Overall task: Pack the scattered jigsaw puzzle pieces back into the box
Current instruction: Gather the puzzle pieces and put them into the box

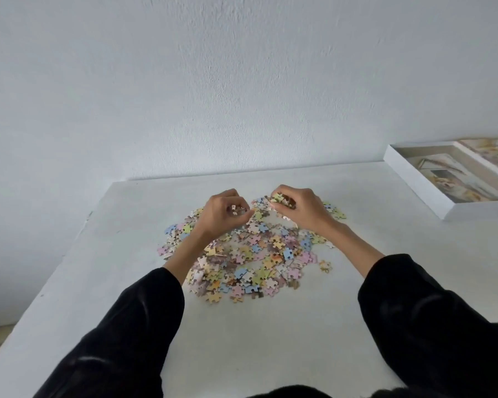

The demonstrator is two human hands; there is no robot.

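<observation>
A loose heap of pastel jigsaw pieces (250, 254) lies spread on the white table (242, 334). My left hand (220, 212) hovers over the heap's far left part, fingers curled round a few pieces. My right hand (302, 209) is at the heap's far edge, gripping a bunch of pieces (281, 199) lifted just above the pile. The open white puzzle box (420, 182) sits at the table's far right, with a printed picture sheet inside; no loose pieces show in it. Black sleeves cover both forearms.
A single stray piece (325, 265) lies just right of the heap. The table's far edge meets a white wall (242, 81). The left table edge (78, 254) drops to the floor. Bare tabletop lies between heap and box.
</observation>
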